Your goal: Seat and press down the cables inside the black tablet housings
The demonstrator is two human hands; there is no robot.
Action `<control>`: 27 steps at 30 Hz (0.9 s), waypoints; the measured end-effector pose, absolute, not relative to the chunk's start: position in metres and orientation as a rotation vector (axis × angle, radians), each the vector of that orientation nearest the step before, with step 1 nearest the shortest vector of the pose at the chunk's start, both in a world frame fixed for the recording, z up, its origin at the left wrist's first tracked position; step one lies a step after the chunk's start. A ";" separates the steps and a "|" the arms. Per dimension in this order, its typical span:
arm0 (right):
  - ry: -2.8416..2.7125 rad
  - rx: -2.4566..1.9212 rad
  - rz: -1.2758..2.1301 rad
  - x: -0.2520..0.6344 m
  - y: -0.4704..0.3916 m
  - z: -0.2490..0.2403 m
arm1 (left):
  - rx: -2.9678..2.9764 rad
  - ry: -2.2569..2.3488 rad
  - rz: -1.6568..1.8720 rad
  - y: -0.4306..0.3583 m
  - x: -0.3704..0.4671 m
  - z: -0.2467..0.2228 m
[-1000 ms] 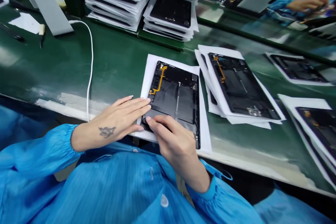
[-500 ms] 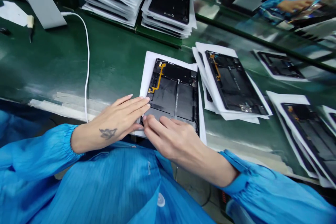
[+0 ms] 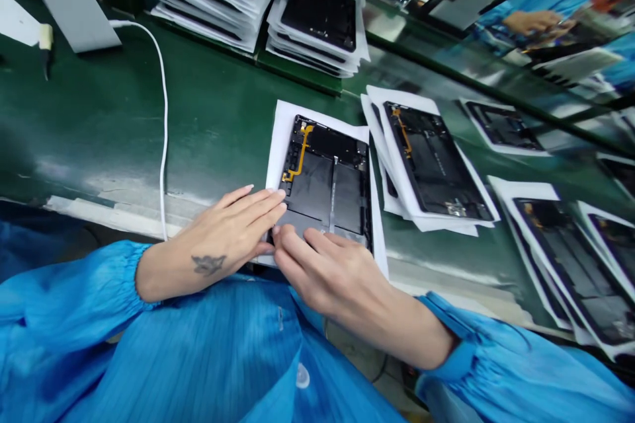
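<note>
An opened tablet with black battery cells and an orange flex cable lies on a white sheet at the bench's front edge. My left hand rests flat at its left side, fingers stretched out and fingertips on the frame. Beside it, my right hand is bent over the tablet's near left corner, thumb and fingers pinched together. Whatever those fingertips hold, if anything, is hidden beneath the hand.
More opened tablets on white sheets lie to the right. Tall stacks of sheets and tablets stand at the back. A white cable crosses the bench at left, near a small brush-like tool. Co-workers' hands show across the bench.
The view has shifted slightly, so the tablets on the right appear a little further left. Both hands keep nearly the same pose at the tablet's near left corner.
</note>
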State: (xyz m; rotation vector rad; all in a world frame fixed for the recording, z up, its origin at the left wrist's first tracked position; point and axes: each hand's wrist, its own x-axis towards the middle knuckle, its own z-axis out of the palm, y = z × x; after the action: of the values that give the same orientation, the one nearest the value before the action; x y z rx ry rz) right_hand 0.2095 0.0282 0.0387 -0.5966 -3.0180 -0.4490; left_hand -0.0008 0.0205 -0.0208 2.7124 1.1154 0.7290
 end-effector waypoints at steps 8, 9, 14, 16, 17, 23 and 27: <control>-2.961 -0.617 -0.559 0.205 0.018 0.038 | 2.821 1.140 0.645 0.018 0.000 -0.024; -2.945 -0.638 -0.544 0.205 0.019 0.036 | 2.824 1.142 0.645 0.018 0.000 -0.024; -2.803 -0.741 -0.262 0.219 0.026 0.022 | 2.843 1.153 0.690 0.018 -0.004 -0.022; -2.619 -0.854 -0.196 0.229 0.024 0.020 | 2.827 1.196 0.726 0.017 -0.009 -0.022; -2.482 -0.943 -0.179 0.233 0.020 0.021 | 2.812 1.222 0.745 0.016 -0.012 -0.021; -1.699 -1.129 0.335 0.235 -0.006 0.028 | 2.806 1.156 0.891 0.011 -0.019 -0.016; -1.823 -0.947 0.485 0.229 -0.009 0.011 | 2.904 1.016 0.924 0.011 -0.012 -0.015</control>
State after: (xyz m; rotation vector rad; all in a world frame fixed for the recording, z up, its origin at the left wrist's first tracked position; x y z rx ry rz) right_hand 0.2292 -0.0091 0.0109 -0.9473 -1.8231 0.4849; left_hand -0.0122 0.0113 -0.0152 2.9040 1.0157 0.9236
